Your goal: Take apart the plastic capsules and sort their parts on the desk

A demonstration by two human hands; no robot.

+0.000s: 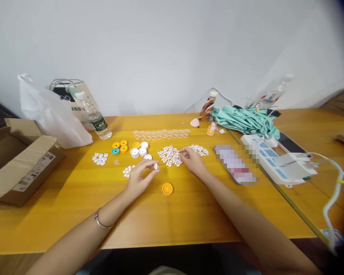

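My left hand (140, 176) pinches a small white plastic piece (156, 166) between thumb and fingertips, above the table. My right hand (192, 159) has its fingertips closed at the right edge of a pile of white spoked, wheel-like pieces (169, 156); what they grip is too small to make out. More flat white pieces (199, 149) lie just beyond that hand. An orange round cap-like part (167, 188) rests on the table between my forearms. Small white round pieces (127, 171) are partly hidden behind my left hand.
Clear cups (160, 135) stand in rows at the back. Orange, blue and white round parts (119, 146) and white discs (99, 158) lie left. A water bottle (99, 122) and cardboard box (25, 164) stand further left. A phone (235, 164), power strip (271, 160) and green cloth (243, 119) are right.
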